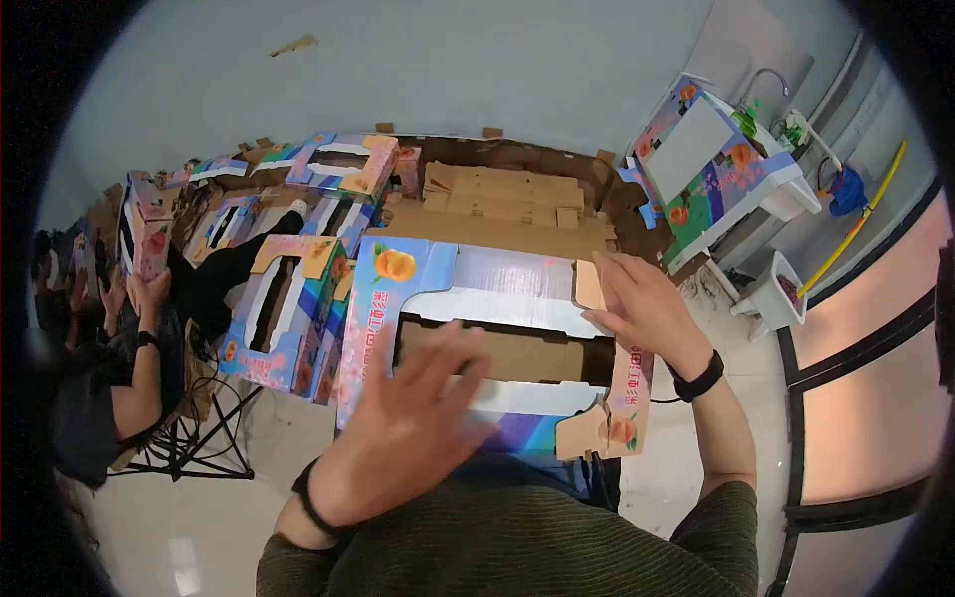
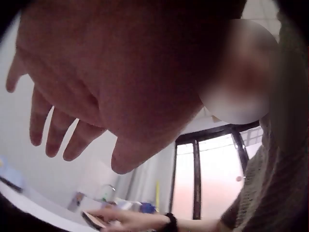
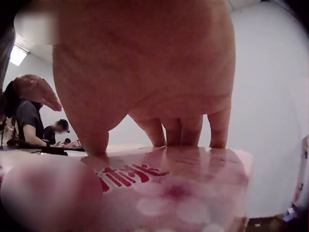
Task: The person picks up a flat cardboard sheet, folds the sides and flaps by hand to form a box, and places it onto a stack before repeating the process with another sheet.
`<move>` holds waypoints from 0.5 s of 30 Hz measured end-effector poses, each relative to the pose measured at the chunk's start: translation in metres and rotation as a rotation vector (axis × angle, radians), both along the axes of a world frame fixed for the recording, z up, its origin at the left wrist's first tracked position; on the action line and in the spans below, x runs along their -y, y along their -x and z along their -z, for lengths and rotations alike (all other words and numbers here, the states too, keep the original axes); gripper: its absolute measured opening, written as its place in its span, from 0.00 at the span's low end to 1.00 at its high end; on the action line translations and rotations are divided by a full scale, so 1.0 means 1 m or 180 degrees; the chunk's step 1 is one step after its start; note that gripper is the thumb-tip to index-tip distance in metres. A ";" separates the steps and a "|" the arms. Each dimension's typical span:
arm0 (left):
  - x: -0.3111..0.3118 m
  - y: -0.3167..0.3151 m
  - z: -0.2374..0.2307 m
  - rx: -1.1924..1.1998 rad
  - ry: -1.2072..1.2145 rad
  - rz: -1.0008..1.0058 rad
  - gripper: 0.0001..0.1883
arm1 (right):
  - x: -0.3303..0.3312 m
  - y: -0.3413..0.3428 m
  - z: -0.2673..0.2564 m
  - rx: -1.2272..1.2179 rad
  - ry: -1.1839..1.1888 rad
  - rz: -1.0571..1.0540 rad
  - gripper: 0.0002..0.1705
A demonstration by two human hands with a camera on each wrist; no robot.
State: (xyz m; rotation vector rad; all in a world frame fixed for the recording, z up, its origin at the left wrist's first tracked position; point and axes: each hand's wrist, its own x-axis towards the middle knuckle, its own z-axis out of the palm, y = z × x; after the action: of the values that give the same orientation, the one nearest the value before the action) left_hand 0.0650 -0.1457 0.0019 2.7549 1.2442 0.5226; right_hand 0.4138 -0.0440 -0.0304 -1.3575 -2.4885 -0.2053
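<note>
A printed cardboard box (image 1: 497, 274) with peach pictures and red lettering sits before me, with a long cut-out window in its top. My left hand (image 1: 398, 428), blurred, is over the box's near left part, fingers spread and holding nothing. In the left wrist view its palm (image 2: 96, 72) shows with fingers extended. At the far right corner, my right hand (image 1: 647, 303) touches a brown corner flap (image 1: 589, 287). The right wrist view has its straight fingers (image 3: 219, 128) coming down onto the box top. Another brown corner flap (image 1: 582, 435) lies at the near right corner.
Similar boxes stand to the left, one box (image 1: 284, 313) close by. Flattened brown cardboard (image 1: 502, 194) lies behind. At far left, another person (image 1: 129, 398) handles a box. To the right are a sink (image 1: 791, 194) wrapped in printed cardboard and a white bin (image 1: 776, 294).
</note>
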 end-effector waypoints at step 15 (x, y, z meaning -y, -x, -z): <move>-0.141 -0.114 0.095 0.0114 -0.0556 0.0026 0.31 | -0.011 -0.003 0.005 -0.0093 -0.0315 -0.0219 0.34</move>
State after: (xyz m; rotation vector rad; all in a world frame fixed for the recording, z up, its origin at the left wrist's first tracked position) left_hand 0.1789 -0.0047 -0.0932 2.8756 1.2343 0.7086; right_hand 0.4166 -0.0334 -0.0352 -1.2250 -2.4615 -0.2873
